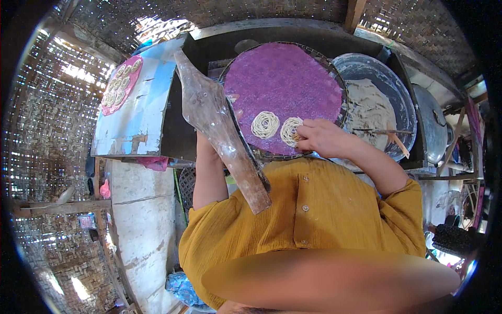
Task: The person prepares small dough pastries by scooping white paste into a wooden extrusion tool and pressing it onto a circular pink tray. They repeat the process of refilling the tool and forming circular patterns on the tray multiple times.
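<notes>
Round purple-covered tray (285, 78) is sitting left of a basin (400, 88) of dough (368, 104). Wooden beam (212, 112) is mostly hiding the left hand (238, 113), grip can't tell. The right hand (325, 137) is touching the right coil (289, 132), fingers narrow, pinching unclear; left coil (265, 125) is lying beside, both near tray's front edge.

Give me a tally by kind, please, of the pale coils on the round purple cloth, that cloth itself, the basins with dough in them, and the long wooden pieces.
Pale coils, one touched by the right hand: 2
Purple cloth: 1
Basin with dough: 1
Long wooden piece: 1
Total: 5
</notes>
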